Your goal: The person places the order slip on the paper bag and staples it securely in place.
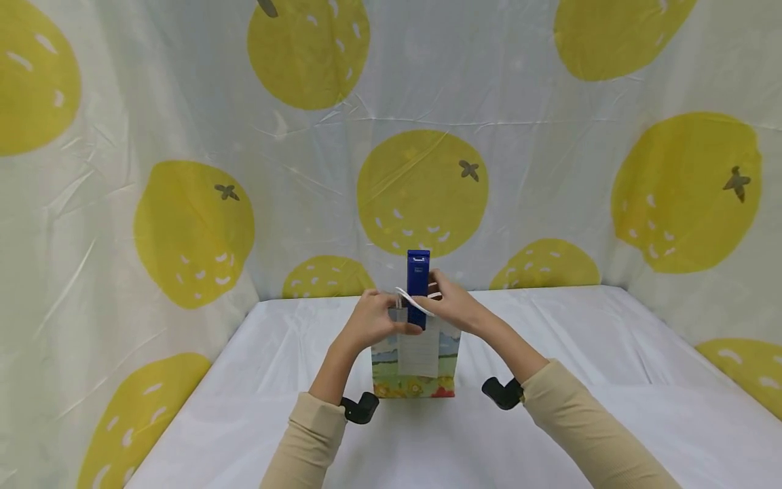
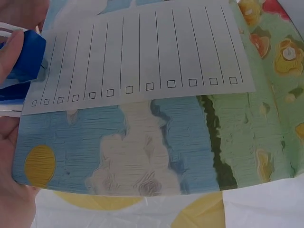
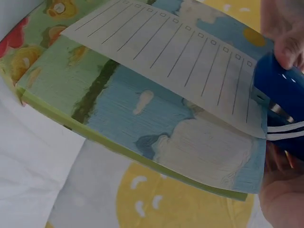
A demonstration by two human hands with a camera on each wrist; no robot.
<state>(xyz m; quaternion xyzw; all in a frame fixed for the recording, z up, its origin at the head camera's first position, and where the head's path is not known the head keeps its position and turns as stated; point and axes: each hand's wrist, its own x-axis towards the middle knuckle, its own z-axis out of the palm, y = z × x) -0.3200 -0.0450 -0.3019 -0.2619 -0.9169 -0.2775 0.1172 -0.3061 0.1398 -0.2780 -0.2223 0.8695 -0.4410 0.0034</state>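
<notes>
A blue stapler [image 1: 418,278] stands upright over the top edge of a printed paper bag [image 1: 385,370]. A lined white sheet with checkboxes [image 2: 137,52] lies against the bag's front, its upper edge near the stapler's jaws. My right hand [image 1: 455,305] grips the stapler from the right, thumb in front and fingers behind. The left hand [image 1: 369,322] is at the bag's upper left; its thumb [image 3: 287,50] presses the stapler's nose, while the other fingers are partly hidden. A white cord handle [image 1: 415,303] runs across the stapler beside the hands.
White cloth [image 1: 275,421] covers the table under the bag. Behind it hangs a pale curtain [image 1: 519,149] with large yellow fruit prints, and it runs along both sides. Black wrist mounts [image 1: 360,409] sit on both forearms.
</notes>
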